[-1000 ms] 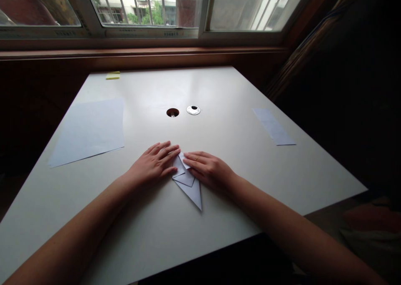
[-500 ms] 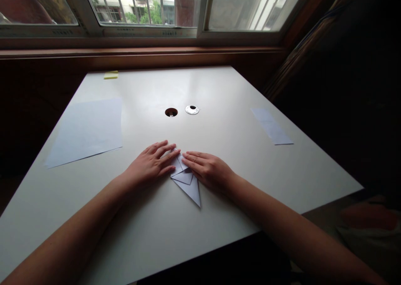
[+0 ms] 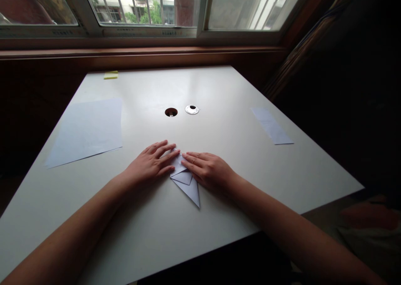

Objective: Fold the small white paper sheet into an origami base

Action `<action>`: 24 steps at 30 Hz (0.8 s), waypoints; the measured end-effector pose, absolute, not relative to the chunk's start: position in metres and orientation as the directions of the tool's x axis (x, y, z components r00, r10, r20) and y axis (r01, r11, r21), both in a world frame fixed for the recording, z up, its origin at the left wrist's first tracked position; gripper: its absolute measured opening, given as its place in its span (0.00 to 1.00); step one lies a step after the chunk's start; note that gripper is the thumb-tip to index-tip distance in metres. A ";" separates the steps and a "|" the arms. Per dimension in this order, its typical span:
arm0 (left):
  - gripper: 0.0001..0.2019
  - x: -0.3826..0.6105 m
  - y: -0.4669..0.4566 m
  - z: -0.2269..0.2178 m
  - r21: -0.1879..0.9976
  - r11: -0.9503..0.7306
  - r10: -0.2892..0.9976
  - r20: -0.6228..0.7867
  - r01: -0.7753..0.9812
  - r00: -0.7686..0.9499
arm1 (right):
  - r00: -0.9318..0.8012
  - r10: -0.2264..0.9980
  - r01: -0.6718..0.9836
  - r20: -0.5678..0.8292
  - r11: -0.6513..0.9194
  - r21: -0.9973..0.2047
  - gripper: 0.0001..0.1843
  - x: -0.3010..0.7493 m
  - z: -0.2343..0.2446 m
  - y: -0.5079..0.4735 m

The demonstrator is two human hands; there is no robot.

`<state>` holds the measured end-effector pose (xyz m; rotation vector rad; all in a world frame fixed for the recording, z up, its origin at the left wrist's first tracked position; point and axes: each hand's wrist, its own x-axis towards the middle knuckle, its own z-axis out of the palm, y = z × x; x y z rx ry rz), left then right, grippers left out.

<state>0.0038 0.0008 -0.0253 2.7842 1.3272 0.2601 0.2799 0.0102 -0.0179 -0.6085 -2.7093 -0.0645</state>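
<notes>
A small piece of folded white paper [image 3: 189, 190] lies near the middle of the white table, its sharp point toward me. Layered flaps show on its upper part, with a small dark gap beneath one of them. From the left, my left hand [image 3: 153, 159] rests with fingers spread, the fingertips touching the paper's upper left edge. My right hand [image 3: 208, 168] has its fingers close together on the paper's right side, gripping a flap there; its thumb is hidden. Both sets of fingertips nearly meet at the top of the paper.
A large white sheet [image 3: 87, 128] lies on the table's left side, a narrow paper strip [image 3: 272, 126] on the right. A yellow sticky pad [image 3: 110, 75] sits at the far left corner. A round cable hole [image 3: 171, 112] and its cover [image 3: 192, 109] are beyond my hands.
The seam seen on the upper flap no longer shows, and that flap's lower edge has shifted slightly. Both hands stay nearly in place.
</notes>
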 end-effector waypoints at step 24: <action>0.20 0.008 0.002 -0.020 0.134 -0.807 0.582 0.352 0.575 0.734 | -0.836 0.413 0.410 0.362 0.908 -0.090 0.19 0.282 -0.015 0.012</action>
